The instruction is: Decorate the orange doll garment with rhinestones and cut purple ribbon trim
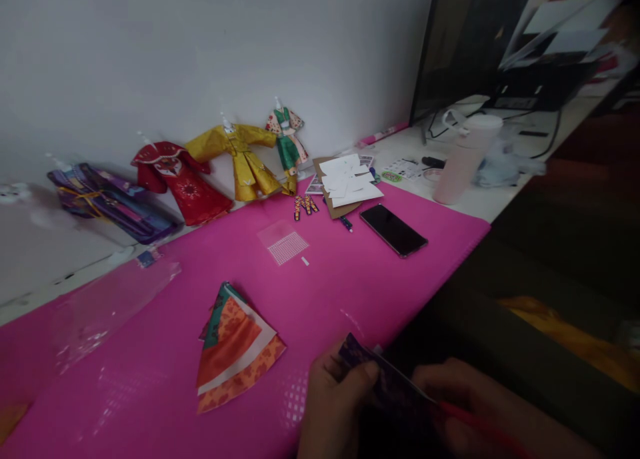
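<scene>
Near the bottom edge, my left hand (340,399) pinches a dark purple patterned sheet (395,392) between thumb and fingers. Its upper edge shows a thin pale line. My right hand (460,385) is closed around a red-handled tool (480,424), apparently scissors, held against the sheet's right end; its blades are hard to make out in the dark. To the left of my hands, a fan-shaped folded paper skirt (237,352) in orange, white and green lies flat on the pink table cover (320,299).
Paper doll outfits, purple (115,199), red (183,182), yellow (240,155) and green (287,135), lean on the wall. A clear plastic bag (115,305), small sticker sheet (287,247), white paper scraps (350,179), phone (393,229) and pink bottle (465,159) lie or stand around.
</scene>
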A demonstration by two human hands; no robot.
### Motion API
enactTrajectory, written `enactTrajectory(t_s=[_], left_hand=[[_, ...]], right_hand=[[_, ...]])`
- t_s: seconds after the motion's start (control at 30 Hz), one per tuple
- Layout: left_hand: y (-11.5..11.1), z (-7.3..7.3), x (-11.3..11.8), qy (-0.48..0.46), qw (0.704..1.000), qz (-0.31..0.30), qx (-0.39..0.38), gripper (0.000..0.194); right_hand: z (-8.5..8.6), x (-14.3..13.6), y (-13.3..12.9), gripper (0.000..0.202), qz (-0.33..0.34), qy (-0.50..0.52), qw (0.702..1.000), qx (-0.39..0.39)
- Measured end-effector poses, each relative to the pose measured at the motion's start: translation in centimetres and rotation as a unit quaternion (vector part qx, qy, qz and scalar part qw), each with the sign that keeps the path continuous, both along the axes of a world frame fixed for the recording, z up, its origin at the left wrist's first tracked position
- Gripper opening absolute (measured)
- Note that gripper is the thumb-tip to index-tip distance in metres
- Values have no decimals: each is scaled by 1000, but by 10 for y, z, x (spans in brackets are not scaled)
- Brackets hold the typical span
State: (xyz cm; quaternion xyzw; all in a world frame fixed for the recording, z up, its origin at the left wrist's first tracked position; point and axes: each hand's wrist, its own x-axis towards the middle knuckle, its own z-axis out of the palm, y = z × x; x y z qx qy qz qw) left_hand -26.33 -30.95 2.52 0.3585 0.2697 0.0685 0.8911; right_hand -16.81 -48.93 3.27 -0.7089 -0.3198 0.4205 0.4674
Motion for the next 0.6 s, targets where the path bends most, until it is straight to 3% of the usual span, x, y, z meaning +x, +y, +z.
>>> enactTrajectory(t_s=[0.27,0.47,0.6], left_hand=[[1,1,-1,-10,1000,-7,-1,18],[0,-1,2,-12,1000,-4,2,17],[-1,4,5,-13,1000,-3,-3,14]], right_hand=[[0,0,-1,45,16,-2,1000,-22],[2,0,1,57,14,-14,1000,1],[7,2,1,53,20,-8,1000,-1]])
